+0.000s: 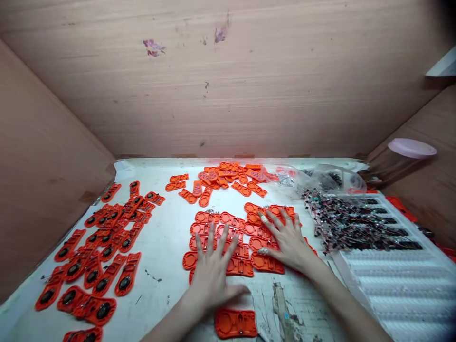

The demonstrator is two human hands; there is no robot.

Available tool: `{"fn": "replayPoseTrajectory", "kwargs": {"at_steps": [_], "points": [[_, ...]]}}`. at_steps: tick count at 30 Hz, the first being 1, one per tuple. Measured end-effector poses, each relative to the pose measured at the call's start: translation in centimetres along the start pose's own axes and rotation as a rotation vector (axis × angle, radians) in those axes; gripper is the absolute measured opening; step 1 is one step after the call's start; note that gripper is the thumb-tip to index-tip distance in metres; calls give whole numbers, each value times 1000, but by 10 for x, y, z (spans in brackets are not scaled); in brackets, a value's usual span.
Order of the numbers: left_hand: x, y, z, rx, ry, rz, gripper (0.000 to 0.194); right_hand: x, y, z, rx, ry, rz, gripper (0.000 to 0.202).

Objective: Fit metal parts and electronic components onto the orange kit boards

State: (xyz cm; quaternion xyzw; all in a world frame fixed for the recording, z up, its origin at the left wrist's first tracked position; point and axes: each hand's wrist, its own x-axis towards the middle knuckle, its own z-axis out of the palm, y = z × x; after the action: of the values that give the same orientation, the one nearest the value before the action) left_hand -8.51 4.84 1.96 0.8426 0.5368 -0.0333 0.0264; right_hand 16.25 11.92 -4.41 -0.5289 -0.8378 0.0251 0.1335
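Several orange plastic casing halves lie in close rows in the middle of the white table. My left hand rests over the left rows, palm down with fingers spread, covering some of the casings. Over the right rows, my right hand lies likewise flat and spread, with pale wraps on its thumb and a finger. Neither hand grips anything. One more orange casing half sits apart, nearest to me, just below my left thumb.
At left are many orange casings with round black speakers. Orange covers pile up at the back, beside clear bags of small parts. Wired circuit boards lie on a white ridged foam tray at right. A lidded jar stands behind.
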Motion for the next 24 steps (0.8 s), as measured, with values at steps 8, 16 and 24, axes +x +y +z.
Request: {"fn": "replayPoseTrajectory", "kwargs": {"at_steps": [8,16,24], "points": [[-41,5,23,-36,-81,152,92,8,-14,9,60,-11,17,81],[5,-11,10,-38,-46,132,82,42,-7,2,84,-3,20,72],[13,-25,20,61,37,130,70,-57,-43,11,71,94,443,63]]}}
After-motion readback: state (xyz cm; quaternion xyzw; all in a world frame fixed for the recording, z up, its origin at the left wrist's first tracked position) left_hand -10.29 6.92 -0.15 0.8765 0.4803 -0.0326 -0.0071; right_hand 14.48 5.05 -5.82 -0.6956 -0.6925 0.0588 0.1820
